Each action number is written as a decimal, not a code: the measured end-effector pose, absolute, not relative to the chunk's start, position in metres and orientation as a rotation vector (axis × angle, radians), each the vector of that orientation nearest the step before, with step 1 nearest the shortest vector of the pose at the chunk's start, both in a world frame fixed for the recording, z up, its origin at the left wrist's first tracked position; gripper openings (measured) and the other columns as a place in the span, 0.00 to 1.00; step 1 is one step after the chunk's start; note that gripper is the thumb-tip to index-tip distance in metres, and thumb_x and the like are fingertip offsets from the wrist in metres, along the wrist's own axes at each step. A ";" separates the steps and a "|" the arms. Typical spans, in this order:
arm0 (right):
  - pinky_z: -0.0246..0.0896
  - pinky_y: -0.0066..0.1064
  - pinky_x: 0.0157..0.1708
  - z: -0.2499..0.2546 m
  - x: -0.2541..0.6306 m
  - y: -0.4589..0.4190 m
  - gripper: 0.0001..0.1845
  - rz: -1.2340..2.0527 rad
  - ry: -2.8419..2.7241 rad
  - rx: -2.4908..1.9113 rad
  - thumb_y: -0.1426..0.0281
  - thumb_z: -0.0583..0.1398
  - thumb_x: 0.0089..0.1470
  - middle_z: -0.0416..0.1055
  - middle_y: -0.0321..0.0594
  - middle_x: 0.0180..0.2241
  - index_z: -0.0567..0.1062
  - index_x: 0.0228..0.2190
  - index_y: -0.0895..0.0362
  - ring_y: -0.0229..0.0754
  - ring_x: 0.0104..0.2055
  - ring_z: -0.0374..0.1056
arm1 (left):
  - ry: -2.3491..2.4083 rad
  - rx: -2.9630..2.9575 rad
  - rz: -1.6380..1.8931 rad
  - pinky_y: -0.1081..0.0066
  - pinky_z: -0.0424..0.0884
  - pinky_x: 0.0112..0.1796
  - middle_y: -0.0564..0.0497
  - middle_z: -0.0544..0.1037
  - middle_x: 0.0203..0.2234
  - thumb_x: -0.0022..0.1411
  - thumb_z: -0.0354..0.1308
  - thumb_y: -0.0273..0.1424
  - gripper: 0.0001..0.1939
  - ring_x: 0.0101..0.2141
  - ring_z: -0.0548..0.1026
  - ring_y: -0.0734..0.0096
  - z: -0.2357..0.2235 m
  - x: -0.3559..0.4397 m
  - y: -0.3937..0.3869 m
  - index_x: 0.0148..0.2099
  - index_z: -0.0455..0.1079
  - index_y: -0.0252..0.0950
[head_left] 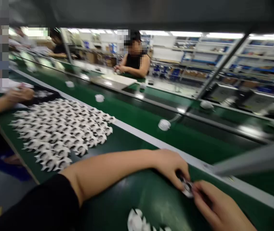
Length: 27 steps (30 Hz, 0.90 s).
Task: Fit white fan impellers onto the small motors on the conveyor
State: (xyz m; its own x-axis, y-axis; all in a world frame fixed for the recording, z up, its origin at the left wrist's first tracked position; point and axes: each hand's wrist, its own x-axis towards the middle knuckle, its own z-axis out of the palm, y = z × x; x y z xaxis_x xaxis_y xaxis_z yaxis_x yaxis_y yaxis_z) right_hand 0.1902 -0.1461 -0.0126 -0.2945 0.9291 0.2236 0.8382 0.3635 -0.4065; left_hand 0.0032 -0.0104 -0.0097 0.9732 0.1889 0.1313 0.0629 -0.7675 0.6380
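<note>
My left hand point(172, 165) reaches across from the left, its thumb and fingers closed on a small white round part point(188, 190) with a darker centre. From the right, my right hand point(220, 205) has its fingertips pinched together at the right edge of that same part. Blur and the fingers hide the part's finer shape and anything small between the right fingertips. Below the hands, a few white pieces point(137, 221) lie at the bottom of the view, cut off by the frame edge.
Many white finned parts point(62, 128) lie in rows on the green table point(112, 179) at left. A co-worker's hand point(22, 93) is beyond them. White round pieces point(164, 124) sit along the green belt point(132, 115). A grey metal post point(254, 157) slants at right. Another person point(137, 61) sits opposite.
</note>
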 end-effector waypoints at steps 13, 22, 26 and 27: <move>0.60 0.31 0.30 -0.002 0.177 -0.150 0.10 0.073 -2.327 -1.611 0.71 0.54 0.63 0.67 0.37 0.28 0.69 0.29 0.56 0.41 0.31 0.66 | 0.248 2.401 0.300 0.75 0.62 0.30 0.56 0.79 0.34 0.50 0.67 0.40 0.14 0.33 0.73 0.74 -0.011 0.002 -0.013 0.38 0.79 0.40; 0.55 0.35 0.28 -0.006 0.165 -0.153 0.12 -0.455 -2.479 -1.521 0.75 0.52 0.62 0.67 0.41 0.27 0.73 0.31 0.59 0.44 0.28 0.65 | 0.249 2.415 0.286 0.75 0.63 0.31 0.56 0.79 0.33 0.49 0.68 0.39 0.14 0.33 0.73 0.73 -0.009 0.002 -0.013 0.38 0.79 0.39; 0.55 0.36 0.26 -0.007 0.162 -0.160 0.16 -0.610 -2.459 -1.404 0.79 0.50 0.58 0.67 0.40 0.23 0.75 0.28 0.58 0.44 0.25 0.65 | 0.241 2.396 0.266 0.76 0.65 0.33 0.57 0.80 0.35 0.50 0.68 0.38 0.15 0.35 0.75 0.74 -0.010 0.000 -0.014 0.41 0.80 0.41; 0.56 0.36 0.26 -0.010 0.164 -0.162 0.16 -0.634 -2.482 -1.360 0.80 0.51 0.56 0.68 0.41 0.23 0.75 0.27 0.57 0.44 0.25 0.65 | 0.238 2.393 0.258 0.76 0.65 0.33 0.57 0.80 0.35 0.50 0.68 0.39 0.16 0.35 0.75 0.74 -0.011 0.000 -0.014 0.42 0.80 0.41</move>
